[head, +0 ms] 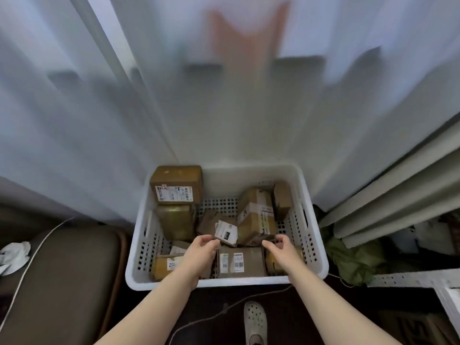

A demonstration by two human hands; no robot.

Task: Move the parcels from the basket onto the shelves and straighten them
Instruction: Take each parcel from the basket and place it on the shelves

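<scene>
My left hand (202, 248) and right hand (279, 247) hover half-open, grasping nothing; a small box (226, 232) lies between their fingertips, in the basket (249, 171).

Soft, pale daylight comes through the white curtain (249, 108) at 12 o'clock, and this upper part is strongly smeared by motion blur. The basket (224, 282) in the centre is lit evenly and looks sharper. At 4, 6 and 7 o'clock the picture is dim, and straight lines bend near the edges.
</scene>
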